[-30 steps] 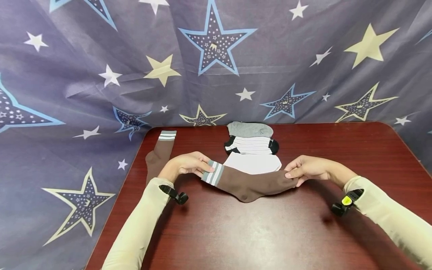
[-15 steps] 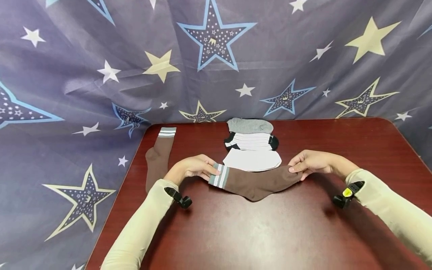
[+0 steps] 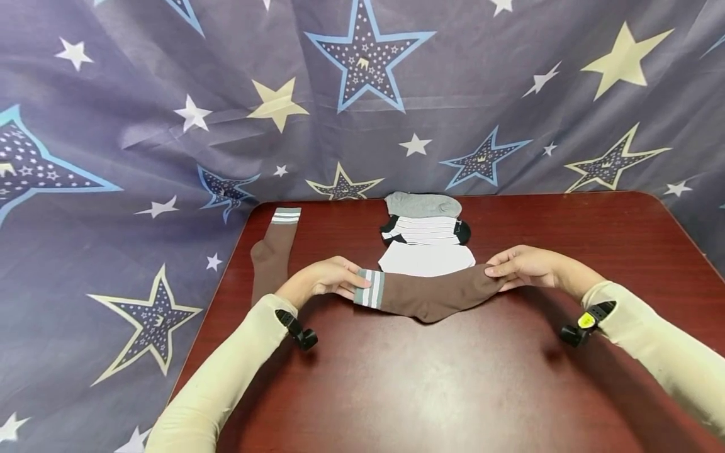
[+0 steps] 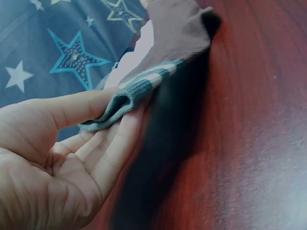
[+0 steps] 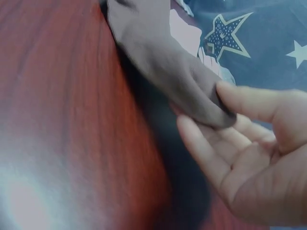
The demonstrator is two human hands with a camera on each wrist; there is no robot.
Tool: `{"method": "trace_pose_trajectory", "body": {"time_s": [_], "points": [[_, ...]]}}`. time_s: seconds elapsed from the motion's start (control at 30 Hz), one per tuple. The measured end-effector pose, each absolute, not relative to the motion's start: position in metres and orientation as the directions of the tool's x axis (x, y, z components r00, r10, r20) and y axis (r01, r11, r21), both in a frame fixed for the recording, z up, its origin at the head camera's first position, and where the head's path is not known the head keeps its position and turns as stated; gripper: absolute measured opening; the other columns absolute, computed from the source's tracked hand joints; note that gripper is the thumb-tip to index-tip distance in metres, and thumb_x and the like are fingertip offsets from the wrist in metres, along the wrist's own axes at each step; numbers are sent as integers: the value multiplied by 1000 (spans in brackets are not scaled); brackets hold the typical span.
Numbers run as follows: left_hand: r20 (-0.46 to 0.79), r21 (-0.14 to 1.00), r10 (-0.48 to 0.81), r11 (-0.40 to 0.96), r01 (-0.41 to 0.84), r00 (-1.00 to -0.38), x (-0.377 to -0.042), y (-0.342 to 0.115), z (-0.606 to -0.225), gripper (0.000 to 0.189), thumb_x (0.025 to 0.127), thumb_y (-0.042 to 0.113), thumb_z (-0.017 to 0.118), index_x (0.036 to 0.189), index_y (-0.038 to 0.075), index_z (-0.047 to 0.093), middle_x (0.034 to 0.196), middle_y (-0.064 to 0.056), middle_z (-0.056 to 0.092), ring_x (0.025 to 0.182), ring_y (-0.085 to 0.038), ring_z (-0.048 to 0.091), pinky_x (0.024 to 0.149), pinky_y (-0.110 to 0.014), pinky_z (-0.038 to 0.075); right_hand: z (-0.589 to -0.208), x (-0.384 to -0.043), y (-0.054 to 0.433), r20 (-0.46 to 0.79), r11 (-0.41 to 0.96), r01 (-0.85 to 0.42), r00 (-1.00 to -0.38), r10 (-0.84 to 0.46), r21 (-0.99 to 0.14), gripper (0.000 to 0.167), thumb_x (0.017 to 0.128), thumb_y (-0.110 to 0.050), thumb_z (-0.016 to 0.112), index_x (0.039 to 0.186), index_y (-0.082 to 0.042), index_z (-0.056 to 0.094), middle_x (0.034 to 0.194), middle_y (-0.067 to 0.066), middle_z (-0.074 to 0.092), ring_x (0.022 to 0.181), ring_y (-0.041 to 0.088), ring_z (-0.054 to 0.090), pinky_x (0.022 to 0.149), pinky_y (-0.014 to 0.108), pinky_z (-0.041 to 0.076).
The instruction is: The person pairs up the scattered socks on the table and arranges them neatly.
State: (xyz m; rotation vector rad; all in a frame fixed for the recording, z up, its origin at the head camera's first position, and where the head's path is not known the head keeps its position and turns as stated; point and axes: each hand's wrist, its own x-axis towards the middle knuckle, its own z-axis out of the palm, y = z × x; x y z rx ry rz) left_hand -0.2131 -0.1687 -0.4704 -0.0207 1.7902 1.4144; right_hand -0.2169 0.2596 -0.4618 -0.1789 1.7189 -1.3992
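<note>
A long brown sock (image 3: 427,294) with a grey-and-white striped cuff stretches sideways between the two hands. My left hand (image 3: 328,279) pinches its cuff between thumb and fingers; the left wrist view shows the cuff's folded opening (image 4: 122,103). At the other end my right hand (image 3: 523,267) pinches the toe (image 5: 216,112). The sock's middle sags, and its shadow falls on the table below. Just behind it lies a white sock (image 3: 427,259), its near edge partly covered by the brown one.
Behind the white sock lie a striped white-and-black sock (image 3: 425,231) and a grey sock (image 3: 421,205). A second brown sock (image 3: 274,251) lies at the left, partly hidden by the left forearm. A star-patterned cloth (image 3: 226,75) hangs beyond the dark red table (image 3: 430,390).
The brown sock has shifted right and toward the row of socks, its cuff end moving most. Both hands keep hold of it. The head view has tilted slightly.
</note>
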Motion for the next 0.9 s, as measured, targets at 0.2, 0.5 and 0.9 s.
{"method": "trace_pose_trajectory", "body": {"time_s": [0.2,0.5,0.9], "points": [[-612,790,419,354,-500,-670,-210,-161,-476,4,94,0,66,95,4,69,80,-2,73,75,-13,71,72,-29,62,-466,-217,261,-556,316,464,-598,-577,-828,26,104,-7,54,98,-21,74,92,-8,72,90,7,68,88,30,58],[-593,794,346,403,-456,-727,-208,-155,-486,6,90,2,72,88,3,66,75,-3,72,68,-13,70,67,-30,63,-472,-217,267,-577,326,484,-585,-570,-812,29,104,-8,53,97,-23,76,86,-9,72,84,6,67,83,25,58],[-579,790,322,449,-418,-749,-202,-149,-484,16,87,0,75,77,5,63,68,-1,65,59,-8,63,60,-25,61,-470,-221,267,-630,437,454,-580,-516,-776,18,101,-10,59,96,-19,74,85,-8,72,83,8,67,80,27,59]]}}
